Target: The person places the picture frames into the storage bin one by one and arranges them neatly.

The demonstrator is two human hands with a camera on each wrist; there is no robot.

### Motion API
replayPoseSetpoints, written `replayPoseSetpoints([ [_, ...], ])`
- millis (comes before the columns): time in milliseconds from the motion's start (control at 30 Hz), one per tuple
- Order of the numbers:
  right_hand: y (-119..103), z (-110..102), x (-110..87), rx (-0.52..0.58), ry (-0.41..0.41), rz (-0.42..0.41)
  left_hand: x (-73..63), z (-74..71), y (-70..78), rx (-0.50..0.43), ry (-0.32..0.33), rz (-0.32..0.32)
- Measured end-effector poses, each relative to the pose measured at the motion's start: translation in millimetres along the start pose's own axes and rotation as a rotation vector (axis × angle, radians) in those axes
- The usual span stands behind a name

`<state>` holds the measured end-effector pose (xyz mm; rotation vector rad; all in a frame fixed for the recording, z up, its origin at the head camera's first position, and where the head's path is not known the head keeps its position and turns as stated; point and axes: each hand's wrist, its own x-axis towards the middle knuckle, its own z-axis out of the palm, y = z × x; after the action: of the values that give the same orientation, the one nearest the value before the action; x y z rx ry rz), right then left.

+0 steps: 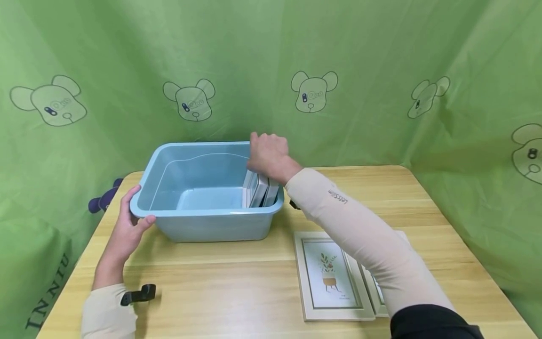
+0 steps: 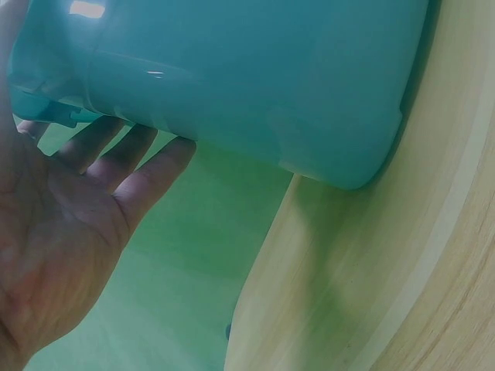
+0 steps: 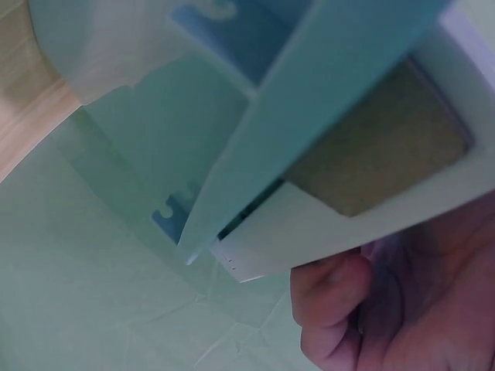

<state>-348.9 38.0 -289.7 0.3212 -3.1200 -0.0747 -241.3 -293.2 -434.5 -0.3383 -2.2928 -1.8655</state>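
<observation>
A light blue plastic basin stands on the table. Around its front left corner lies my left hand, thumb by the front rim and fairly straight fingers touching the outer side. In the left wrist view those fingers reach the basin wall. Over the right end of the basin, my right hand grips a white picture frame by its upper edge. The right wrist view shows that picture frame with its brown back panel and my curled fingers. Picture frames stand on edge, slightly tilted, inside the basin's right end.
A cream picture frame with a plant print lies face up on the table. Beside it, another picture frame is partly hidden by my right sleeve. A green curtain surrounds the table. Something purple shows past its left edge.
</observation>
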Motion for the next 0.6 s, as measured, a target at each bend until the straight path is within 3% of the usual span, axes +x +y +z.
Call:
replayPoseSetpoints([
  [600, 2, -10, -10.5, 0.033, -0.017, -0.016, 0.4, -0.5, 0.5, -0.014, -0.002, 0.001],
])
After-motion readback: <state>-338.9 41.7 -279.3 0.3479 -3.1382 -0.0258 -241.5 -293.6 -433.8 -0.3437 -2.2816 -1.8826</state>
